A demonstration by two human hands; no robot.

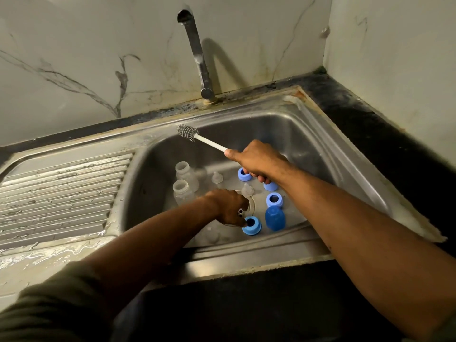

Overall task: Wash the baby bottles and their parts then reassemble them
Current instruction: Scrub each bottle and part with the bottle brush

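Right hand (259,160) clenched round white-handled grey silicone bottle brush (197,135), raised over stainless steel sink (320,134). Left hand (230,206) pinches blue plastic bottle ring (251,225) on sink floor; clear bottles (185,178) near.

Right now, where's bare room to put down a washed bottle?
The ridged drainboard left of the sink basin is bare though wet. The basin floor is crowded: clear bottles, blue collars, nipples.

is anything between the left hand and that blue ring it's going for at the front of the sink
Nothing visible. The left hand already has its fingertips on the blue ring, with no part lying between them. The blue cap stands to the ring's right, apart from it.
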